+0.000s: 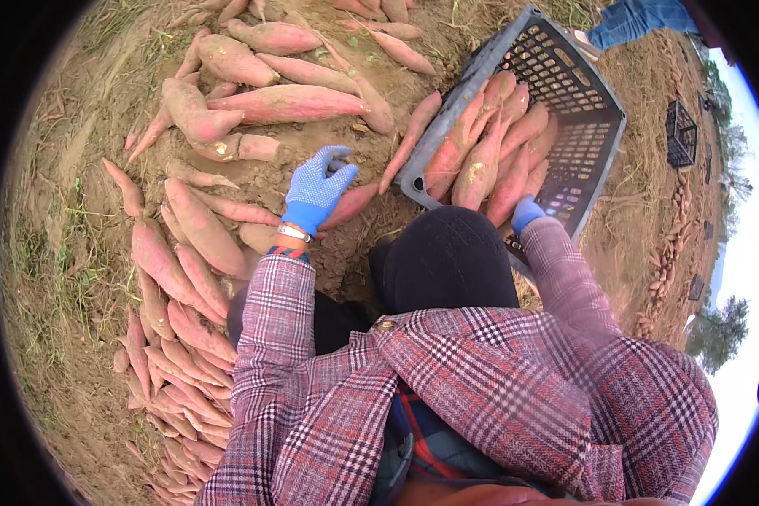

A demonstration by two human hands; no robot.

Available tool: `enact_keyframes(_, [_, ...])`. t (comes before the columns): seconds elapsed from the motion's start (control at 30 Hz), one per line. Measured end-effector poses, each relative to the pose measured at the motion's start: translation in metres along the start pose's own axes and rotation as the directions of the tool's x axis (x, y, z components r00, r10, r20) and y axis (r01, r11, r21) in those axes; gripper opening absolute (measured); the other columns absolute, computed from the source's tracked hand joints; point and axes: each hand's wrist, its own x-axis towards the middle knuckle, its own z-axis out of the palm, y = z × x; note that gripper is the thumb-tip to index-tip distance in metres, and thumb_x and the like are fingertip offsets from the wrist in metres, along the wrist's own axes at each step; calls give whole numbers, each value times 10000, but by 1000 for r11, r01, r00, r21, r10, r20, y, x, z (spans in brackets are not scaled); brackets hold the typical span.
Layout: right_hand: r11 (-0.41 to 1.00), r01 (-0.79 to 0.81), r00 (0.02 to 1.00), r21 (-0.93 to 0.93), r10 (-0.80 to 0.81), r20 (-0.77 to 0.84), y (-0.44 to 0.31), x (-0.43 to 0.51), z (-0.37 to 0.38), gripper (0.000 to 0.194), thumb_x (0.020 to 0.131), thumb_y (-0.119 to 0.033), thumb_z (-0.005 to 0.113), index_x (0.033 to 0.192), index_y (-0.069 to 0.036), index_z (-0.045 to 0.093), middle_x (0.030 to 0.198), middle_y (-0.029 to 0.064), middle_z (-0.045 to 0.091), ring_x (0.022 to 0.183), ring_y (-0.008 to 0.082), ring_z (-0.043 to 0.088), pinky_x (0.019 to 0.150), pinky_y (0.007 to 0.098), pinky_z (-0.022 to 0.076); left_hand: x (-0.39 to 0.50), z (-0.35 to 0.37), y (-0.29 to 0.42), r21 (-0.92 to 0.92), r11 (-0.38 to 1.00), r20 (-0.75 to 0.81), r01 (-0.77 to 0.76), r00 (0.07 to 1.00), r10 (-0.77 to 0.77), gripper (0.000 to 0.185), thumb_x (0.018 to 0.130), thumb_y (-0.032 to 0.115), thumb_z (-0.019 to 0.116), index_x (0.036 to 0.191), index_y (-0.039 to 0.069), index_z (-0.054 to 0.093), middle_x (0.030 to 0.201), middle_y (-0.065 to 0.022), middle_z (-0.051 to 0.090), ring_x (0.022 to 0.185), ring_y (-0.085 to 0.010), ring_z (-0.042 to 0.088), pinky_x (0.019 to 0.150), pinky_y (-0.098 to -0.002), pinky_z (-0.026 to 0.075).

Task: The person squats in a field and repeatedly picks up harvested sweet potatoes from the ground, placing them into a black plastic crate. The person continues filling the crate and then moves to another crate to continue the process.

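My left hand (pixel 320 188), in a blue dotted glove, is over the soil with its fingers bent and nothing seen in them. Just beneath and beside it lies a sweet potato (pixel 353 206). My right hand (pixel 527 214), also gloved in blue, reaches into the near end of a black plastic crate (pixel 598 166), by the sweet potatoes (pixel 477 177) inside; its fingers are mostly hidden. The crate stands tilted in this view, with several sweet potatoes along its left side. One slender sweet potato (pixel 411 140) lies outside, along the crate's left rim.
A long heap of sweet potatoes (pixel 190 329) runs down the left side, and more large ones (pixel 291 103) lie on the soil ahead. Another person's leg in jeans (pixel 639 22) is beyond the crate. Farther right are another black crate (pixel 682 134) and a row of sweet potatoes (pixel 669 253).
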Motion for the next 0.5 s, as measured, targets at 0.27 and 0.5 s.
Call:
enact_keyframes(0.27, [933,255,960,-253,-276,-50,-70,18,-74,462,970,-307,482,1328,-18,454,1239,212,550,1182,365,508,956,430,444,-6,-1,10,3,1000,-30,31,999,-31,380,841,311,704,1157,105,658,909,-151,710,818,-291,695,779,-385,552])
enact_keyframes(0.5, [849,454,848,-269,-505,-163,-317,-30,-210,389,913,-348,560,1216,-105,565,1062,194,697,1003,381,669,880,463,514,-15,-3,18,-104,994,-155,-30,988,14,329,850,188,707,1163,99,660,845,-92,691,727,-164,656,707,-317,551])
